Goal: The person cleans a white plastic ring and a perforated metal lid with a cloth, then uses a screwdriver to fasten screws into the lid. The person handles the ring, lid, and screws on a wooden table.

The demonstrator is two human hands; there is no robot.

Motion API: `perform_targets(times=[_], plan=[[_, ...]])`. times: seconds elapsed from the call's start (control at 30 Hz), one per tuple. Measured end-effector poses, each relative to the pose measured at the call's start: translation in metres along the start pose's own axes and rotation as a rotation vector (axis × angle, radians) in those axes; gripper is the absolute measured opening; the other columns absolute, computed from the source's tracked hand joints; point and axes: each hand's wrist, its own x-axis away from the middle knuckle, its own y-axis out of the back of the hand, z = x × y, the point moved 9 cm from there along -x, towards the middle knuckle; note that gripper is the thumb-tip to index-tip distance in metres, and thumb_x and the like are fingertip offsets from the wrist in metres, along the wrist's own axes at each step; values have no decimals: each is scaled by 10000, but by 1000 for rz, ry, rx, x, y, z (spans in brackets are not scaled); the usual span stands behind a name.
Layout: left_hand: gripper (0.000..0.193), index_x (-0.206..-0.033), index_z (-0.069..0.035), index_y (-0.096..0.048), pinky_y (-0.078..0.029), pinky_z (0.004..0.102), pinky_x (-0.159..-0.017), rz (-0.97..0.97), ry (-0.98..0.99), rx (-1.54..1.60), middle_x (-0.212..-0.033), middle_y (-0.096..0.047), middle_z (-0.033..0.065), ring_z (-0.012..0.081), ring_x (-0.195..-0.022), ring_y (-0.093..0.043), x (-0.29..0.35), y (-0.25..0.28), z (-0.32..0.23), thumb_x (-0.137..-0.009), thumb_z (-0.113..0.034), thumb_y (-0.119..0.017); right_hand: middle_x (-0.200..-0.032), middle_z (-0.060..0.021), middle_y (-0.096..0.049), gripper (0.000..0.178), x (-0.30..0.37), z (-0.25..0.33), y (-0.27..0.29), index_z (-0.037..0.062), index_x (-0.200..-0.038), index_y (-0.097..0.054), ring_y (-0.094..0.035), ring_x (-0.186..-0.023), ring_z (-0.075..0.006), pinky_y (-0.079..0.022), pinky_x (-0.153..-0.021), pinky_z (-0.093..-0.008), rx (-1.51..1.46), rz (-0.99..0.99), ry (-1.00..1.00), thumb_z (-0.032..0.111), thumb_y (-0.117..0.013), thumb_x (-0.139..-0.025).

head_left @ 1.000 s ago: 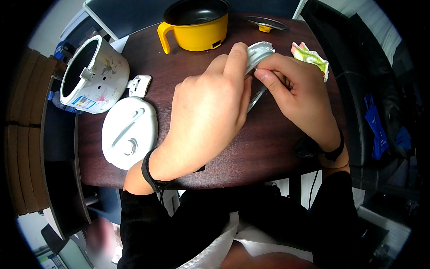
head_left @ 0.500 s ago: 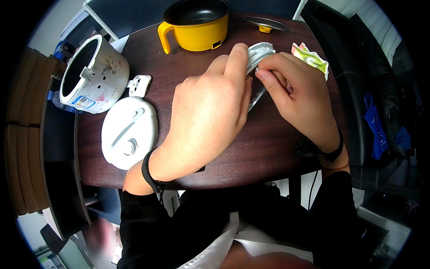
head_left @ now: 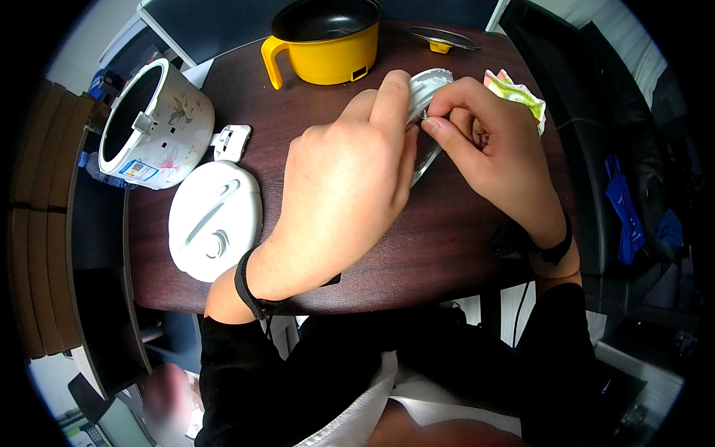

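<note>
Held on edge above the table, a pale round disc with a shiny silvery face (head_left: 430, 83) is gripped in my left hand (head_left: 350, 171). My left fingers wrap behind it and hide most of it. On its right side my right hand (head_left: 491, 141) pinches a tiny silvery piece (head_left: 424, 115) between thumb and forefinger, close against the disc; its kind is too small to tell. The other right fingers are curled in. Left of my left wrist lies a white rice cooker lid (head_left: 216, 221), with the floral white rice cooker body (head_left: 175, 134) tipped beyond it.
At the back stand a yellow pot (head_left: 335, 56) with a handle and a dark pot lid (head_left: 445, 39) with a yellow knob. A green-and-white packet (head_left: 516, 97) lies at the right edge of the dark wooden table (head_left: 342, 292). A small white bracket (head_left: 234, 141) sits beside the cooker.
My right thumb and forefinger have shifted slightly left, and their grip looks a little more spread, with the tiny piece showing more. My left hand and the disc have barely moved.
</note>
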Motion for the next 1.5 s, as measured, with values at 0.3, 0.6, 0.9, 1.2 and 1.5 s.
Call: perform_targets(times=[0.3,0.6,0.9,1.2,1.5], plan=[[349,-1144,21,-491,-529,358,-509,15,1,-8,-818,-621,154,321,-599,-642,0,0,1,-839,-106,-603,-534,-39,-489,87,-1,6,4,79,-911,-581,-498,-449,-162,-356,-450,-277,14,-19,37,121,-643,-867],[339,-1137,9,-488,-531,364,-510,5,-3,11,-812,-618,155,324,-599,-642,0,0,0,-838,-105,-602,-533,-38,-488,82,-1,3,6,74,-901,-582,-487,-445,-156,-349,-448,-277,11,-17,2,121,-641,-867],[342,-1136,10,-484,-529,362,-503,-2,3,-4,-805,-614,149,322,-593,-639,0,-1,1,-837,-106,-603,-701,-90,-620,110,6,14,6,72,-920,-561,-628,-564,-240,-473,-501,-314,201,-109,96,124,-640,-864],[361,-1146,22,-484,-525,359,-495,-8,3,-26,-798,-601,149,317,-582,-637,3,-3,-2,-830,-100,-607,-687,-106,-602,112,9,24,0,57,-862,-532,-612,-541,-278,-469,-467,-342,313,-132,128,139,-606,-880],[398,-1164,28,-482,-525,356,-497,-6,-10,-27,-805,-600,147,315,-592,-640,2,-3,-3,-809,-93,-617,-639,-98,-589,115,9,17,-3,63,-826,-532,-596,-511,-276,-454,-448,-353,283,-131,92,143,-589,-886]])
